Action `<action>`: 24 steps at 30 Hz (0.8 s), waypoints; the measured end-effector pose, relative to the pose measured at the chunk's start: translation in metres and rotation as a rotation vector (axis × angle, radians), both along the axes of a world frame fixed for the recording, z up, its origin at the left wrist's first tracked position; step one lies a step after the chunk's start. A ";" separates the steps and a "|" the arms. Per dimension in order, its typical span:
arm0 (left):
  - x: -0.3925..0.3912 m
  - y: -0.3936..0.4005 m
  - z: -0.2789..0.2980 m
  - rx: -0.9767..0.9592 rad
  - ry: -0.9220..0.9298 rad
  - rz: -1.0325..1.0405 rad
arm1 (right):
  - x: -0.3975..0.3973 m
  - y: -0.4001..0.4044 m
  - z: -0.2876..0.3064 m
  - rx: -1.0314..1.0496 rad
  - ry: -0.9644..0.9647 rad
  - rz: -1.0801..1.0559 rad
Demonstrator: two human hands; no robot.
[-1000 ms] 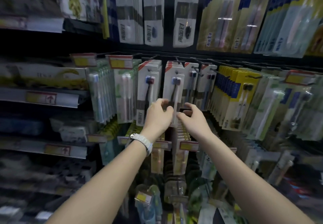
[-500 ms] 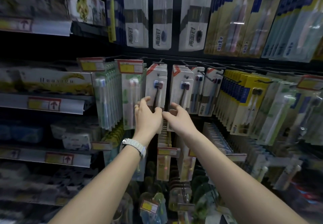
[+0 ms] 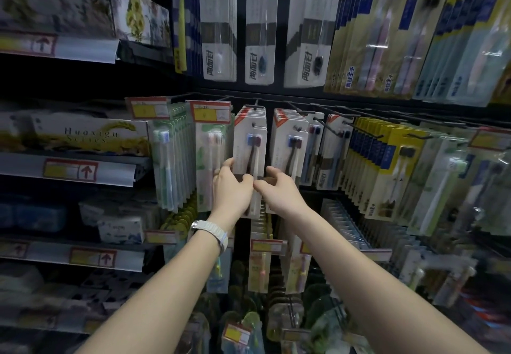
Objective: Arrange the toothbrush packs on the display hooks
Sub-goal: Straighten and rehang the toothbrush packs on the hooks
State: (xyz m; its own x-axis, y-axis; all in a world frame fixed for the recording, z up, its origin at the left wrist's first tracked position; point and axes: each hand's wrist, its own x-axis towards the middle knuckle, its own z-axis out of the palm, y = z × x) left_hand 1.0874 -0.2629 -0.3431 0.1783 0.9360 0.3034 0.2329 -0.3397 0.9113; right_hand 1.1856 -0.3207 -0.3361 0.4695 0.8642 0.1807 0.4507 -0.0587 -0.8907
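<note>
At far left, grey shelves point(image 3: 69, 171) carry boxed goods. Next come green-and-clear toothbrush packs point(image 3: 171, 157) hanging on hooks. The left hand point(image 3: 231, 188), a white watch point(image 3: 211, 233) on its wrist, grips the lower part of the front white card toothbrush pack point(image 3: 250, 146) with blue and maroon brush heads, hanging on its black wire hook point(image 3: 255, 105). The right hand point(image 3: 279, 190) pinches the same pack's lower right edge. Further right hang yellow-and-blue card packs point(image 3: 387, 160).
</note>
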 end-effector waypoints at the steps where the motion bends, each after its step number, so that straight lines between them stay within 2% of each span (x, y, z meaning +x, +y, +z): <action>1: -0.001 0.000 0.001 -0.001 -0.004 0.003 | -0.001 0.000 0.000 -0.005 0.001 -0.004; 7: -0.010 -0.001 0.004 -0.027 -0.025 0.013 | -0.004 -0.001 0.002 0.005 0.013 -0.033; 13: -0.017 -0.017 0.011 -0.104 -0.124 -0.042 | -0.015 -0.012 0.010 0.015 -0.019 -0.059; 24: -0.019 -0.067 0.028 -0.200 -0.235 -0.148 | -0.021 -0.057 0.027 0.116 0.076 0.007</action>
